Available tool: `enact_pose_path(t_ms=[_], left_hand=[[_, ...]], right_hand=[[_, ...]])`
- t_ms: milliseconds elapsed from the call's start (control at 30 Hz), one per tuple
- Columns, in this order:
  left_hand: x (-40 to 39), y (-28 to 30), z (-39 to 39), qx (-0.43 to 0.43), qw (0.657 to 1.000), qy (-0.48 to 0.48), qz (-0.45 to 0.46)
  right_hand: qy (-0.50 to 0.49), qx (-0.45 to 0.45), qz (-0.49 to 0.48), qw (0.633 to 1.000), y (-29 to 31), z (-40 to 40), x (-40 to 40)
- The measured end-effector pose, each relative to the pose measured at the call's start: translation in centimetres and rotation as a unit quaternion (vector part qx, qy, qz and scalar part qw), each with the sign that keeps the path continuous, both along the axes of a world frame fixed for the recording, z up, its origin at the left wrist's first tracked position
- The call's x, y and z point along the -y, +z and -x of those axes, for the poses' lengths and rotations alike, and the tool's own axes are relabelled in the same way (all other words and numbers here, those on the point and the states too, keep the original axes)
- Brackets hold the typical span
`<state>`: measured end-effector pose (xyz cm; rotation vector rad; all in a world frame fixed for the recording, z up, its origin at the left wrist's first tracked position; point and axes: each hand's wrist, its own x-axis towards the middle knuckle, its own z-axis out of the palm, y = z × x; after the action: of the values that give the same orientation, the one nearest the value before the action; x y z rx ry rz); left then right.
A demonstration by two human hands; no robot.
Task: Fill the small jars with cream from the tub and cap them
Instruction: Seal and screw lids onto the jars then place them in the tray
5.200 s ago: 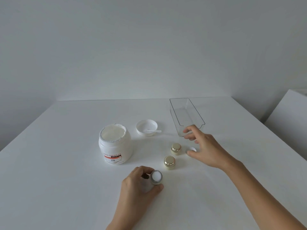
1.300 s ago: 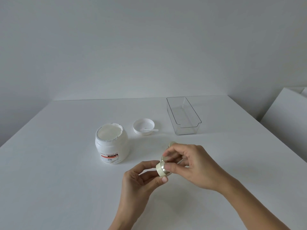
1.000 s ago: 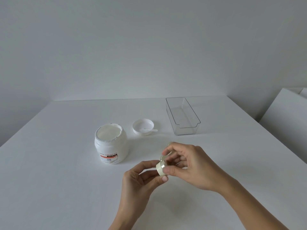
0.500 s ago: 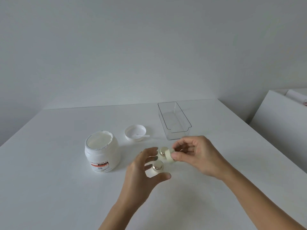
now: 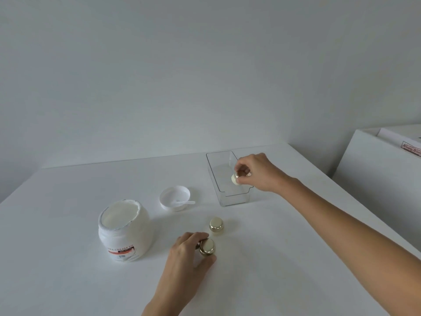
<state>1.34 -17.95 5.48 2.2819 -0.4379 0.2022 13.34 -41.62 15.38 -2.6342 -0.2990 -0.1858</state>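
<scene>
My right hand holds a capped small jar by its gold cap, tilted, over the inside of the clear plastic tray. My left hand grips a second small jar with a gold cap on the table. A third gold-capped jar stands alone just behind it. The open white cream tub stands to the left, full of cream. Its white lid lies upside down behind, with a small white spatula resting in it.
The white table ends at its right edge near a white cabinet or box. A plain wall stands behind the table's far edge.
My right hand carried the capped jar away from the left hand and out over the clear tray. My left hand closed on the nearer gold-capped jar on the table.
</scene>
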Motion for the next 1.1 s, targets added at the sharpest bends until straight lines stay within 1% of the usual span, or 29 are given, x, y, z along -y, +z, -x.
enact_pose_path(t_ms=[133,267,433,667,733,800,867,900,933,967,1100], left_hand=[[0.1,-0.1,-0.2,0.008,1.000,-0.002,0.003],[0.0,-0.2,-0.5,0.016,1.000,-0.003,0.013],[-0.2,-0.1,-0.5,0.030,0.999,0.002,0.026],[-0.2,0.0,-0.4,0.042,0.999,-0.005,0.027],[-0.3,0.0,-0.5,0.044,0.999,-0.001,0.030],[-0.4,0.1,-0.4,0.044,0.998,0.010,0.042],[-0.4,0.3,-0.4,0.044,0.997,0.023,0.059],[-0.5,0.4,-0.4,0.042,0.996,0.029,0.070],[-0.5,0.6,-0.3,0.039,0.995,0.036,0.081],[-0.6,0.8,-0.4,0.036,0.994,0.043,0.092],[-0.8,1.8,-0.7,0.032,0.988,0.076,0.128]], right_hand=[[0.032,-0.053,0.090,0.994,-0.7,-2.0,-0.8],[0.049,-0.094,0.204,0.973,-1.3,-3.3,-1.9],[0.059,-0.115,0.247,0.960,-1.9,-4.0,-2.4],[0.054,-0.108,0.253,0.960,-2.1,-3.8,-2.2],[0.051,-0.088,0.255,0.962,-1.6,-3.1,-2.3],[0.046,-0.009,0.239,0.970,-1.2,-2.0,-2.5],[0.057,0.094,0.144,0.983,-1.1,0.0,-3.0],[0.073,0.125,0.088,0.986,-1.3,1.3,-3.4],[0.091,0.131,0.053,0.986,-1.5,2.6,-3.8],[0.109,0.121,0.041,0.986,-1.9,3.8,-4.2],[0.145,0.030,0.097,0.984,-4.5,5.9,-5.1]])
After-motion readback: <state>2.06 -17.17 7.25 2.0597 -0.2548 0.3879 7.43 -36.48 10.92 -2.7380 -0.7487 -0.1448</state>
